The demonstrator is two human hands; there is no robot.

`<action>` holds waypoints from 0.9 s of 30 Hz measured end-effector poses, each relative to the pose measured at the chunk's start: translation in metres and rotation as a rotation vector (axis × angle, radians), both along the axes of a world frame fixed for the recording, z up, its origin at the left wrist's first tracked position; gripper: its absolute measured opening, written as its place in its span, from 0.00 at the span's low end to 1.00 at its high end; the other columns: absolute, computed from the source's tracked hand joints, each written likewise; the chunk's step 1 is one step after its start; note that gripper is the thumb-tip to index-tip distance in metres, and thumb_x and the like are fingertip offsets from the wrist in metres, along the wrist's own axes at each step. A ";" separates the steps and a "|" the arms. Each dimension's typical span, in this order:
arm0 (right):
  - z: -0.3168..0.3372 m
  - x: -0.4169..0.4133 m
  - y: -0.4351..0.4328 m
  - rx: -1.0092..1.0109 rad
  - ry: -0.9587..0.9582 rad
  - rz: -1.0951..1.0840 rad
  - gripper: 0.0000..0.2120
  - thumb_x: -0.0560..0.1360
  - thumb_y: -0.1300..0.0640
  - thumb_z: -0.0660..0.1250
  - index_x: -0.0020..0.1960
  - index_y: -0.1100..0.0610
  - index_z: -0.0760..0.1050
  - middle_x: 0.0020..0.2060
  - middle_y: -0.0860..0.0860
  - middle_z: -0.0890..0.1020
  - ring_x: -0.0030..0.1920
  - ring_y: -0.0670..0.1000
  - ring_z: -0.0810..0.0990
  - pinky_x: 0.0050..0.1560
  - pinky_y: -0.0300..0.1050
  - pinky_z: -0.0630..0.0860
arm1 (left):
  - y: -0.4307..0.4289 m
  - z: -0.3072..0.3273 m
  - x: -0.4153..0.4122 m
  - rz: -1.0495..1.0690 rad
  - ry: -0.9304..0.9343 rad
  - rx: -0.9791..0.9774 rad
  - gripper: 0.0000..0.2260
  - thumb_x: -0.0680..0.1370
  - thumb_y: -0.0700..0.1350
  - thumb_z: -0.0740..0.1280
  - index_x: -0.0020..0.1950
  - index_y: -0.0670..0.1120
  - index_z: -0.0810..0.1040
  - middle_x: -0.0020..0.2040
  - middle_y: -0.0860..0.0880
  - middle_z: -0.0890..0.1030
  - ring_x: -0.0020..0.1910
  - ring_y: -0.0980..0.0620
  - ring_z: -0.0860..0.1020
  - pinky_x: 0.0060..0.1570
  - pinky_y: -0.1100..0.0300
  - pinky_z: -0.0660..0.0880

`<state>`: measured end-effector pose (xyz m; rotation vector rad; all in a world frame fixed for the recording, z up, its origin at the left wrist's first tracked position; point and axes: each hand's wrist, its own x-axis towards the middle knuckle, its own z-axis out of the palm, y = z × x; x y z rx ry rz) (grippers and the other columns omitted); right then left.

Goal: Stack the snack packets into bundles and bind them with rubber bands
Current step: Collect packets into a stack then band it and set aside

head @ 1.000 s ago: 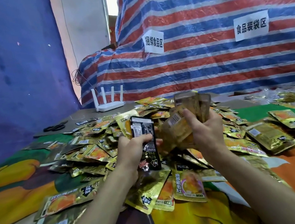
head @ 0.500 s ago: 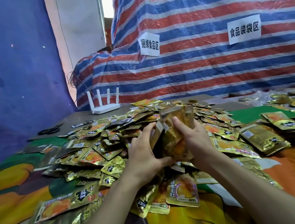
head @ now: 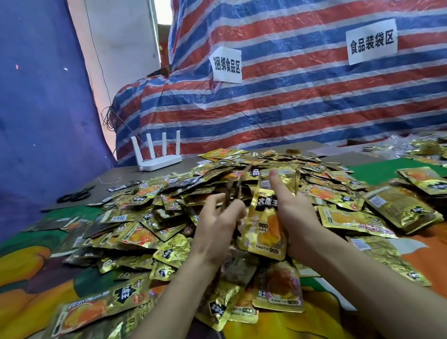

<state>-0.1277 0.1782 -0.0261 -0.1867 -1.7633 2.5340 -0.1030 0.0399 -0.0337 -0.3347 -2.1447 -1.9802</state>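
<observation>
A big heap of gold snack packets (head: pixel 212 183) covers the middle of the table. Just above its near side I hold a small upright stack of packets (head: pixel 264 224) between both hands. My right hand (head: pixel 293 211) grips the stack's right side, thumb lying up along the front packet. My left hand (head: pixel 219 223) is blurred, its fingers curled round the stack's left edge, where some packet tops (head: pixel 237 187) stick up. No rubber band shows.
Loose packets (head: pixel 91 306) lie at the near left on the printed cloth. A white router (head: pixel 160 162) and black scissors (head: pixel 75 195) sit at the back left. More packets (head: pixel 416 196) spread to the right. A striped tarp (head: pixel 323 99) closes the back.
My left hand has brought its single dark packet over to the stack in my right hand. Both hands have lowered the stack toward the heap.
</observation>
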 end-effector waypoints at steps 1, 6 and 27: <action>-0.001 0.000 -0.002 0.007 -0.010 -0.012 0.42 0.73 0.33 0.70 0.76 0.58 0.64 0.64 0.61 0.79 0.54 0.63 0.84 0.45 0.61 0.84 | 0.000 -0.001 -0.001 0.005 -0.020 0.057 0.11 0.66 0.53 0.65 0.42 0.48 0.73 0.34 0.54 0.76 0.40 0.50 0.75 0.46 0.54 0.71; -0.007 0.005 -0.012 0.062 0.070 -0.047 0.15 0.80 0.42 0.66 0.59 0.52 0.74 0.53 0.57 0.83 0.49 0.59 0.85 0.46 0.57 0.84 | 0.001 -0.003 -0.001 -0.062 -0.091 0.194 0.10 0.64 0.50 0.65 0.40 0.46 0.71 0.48 0.44 0.72 0.50 0.44 0.70 0.56 0.37 0.70; -0.001 0.015 -0.010 0.140 0.194 0.006 0.26 0.75 0.33 0.65 0.54 0.56 0.81 0.40 0.51 0.88 0.43 0.53 0.88 0.50 0.52 0.83 | 0.007 -0.021 -0.006 -0.133 -0.010 0.024 0.29 0.66 0.37 0.73 0.66 0.45 0.72 0.54 0.36 0.81 0.52 0.39 0.83 0.53 0.44 0.82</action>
